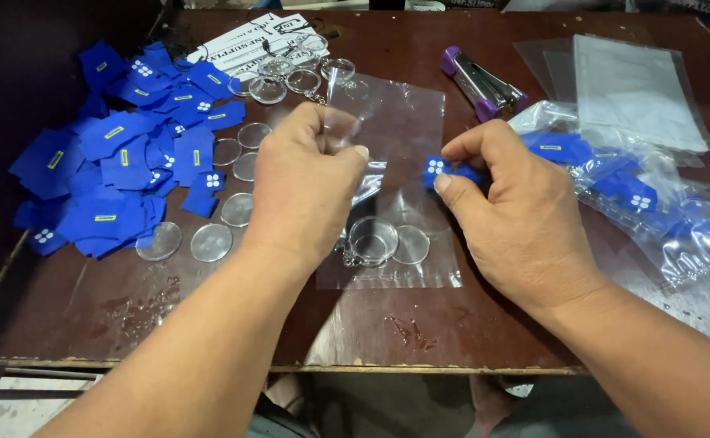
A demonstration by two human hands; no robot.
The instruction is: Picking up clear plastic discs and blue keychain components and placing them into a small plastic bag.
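My left hand (310, 182) pinches the open top of a clear plastic bag (395, 130) and holds it up over the table. Inside the bag's lower part lie clear round keychain discs (375, 241). My right hand (517, 215) grips a small folded blue card (437, 170) with white dots, right at the bag's mouth. The two hands are close together, a few centimetres apart.
A heap of blue cards (120, 154) and loose clear discs (209, 242) lies at the left. A purple-handled stapler (484, 85) and flat clear sleeves (630, 89) sit at the back right, with filled bags (647, 203) at the right. The wooden table's front edge (290, 365) is near.
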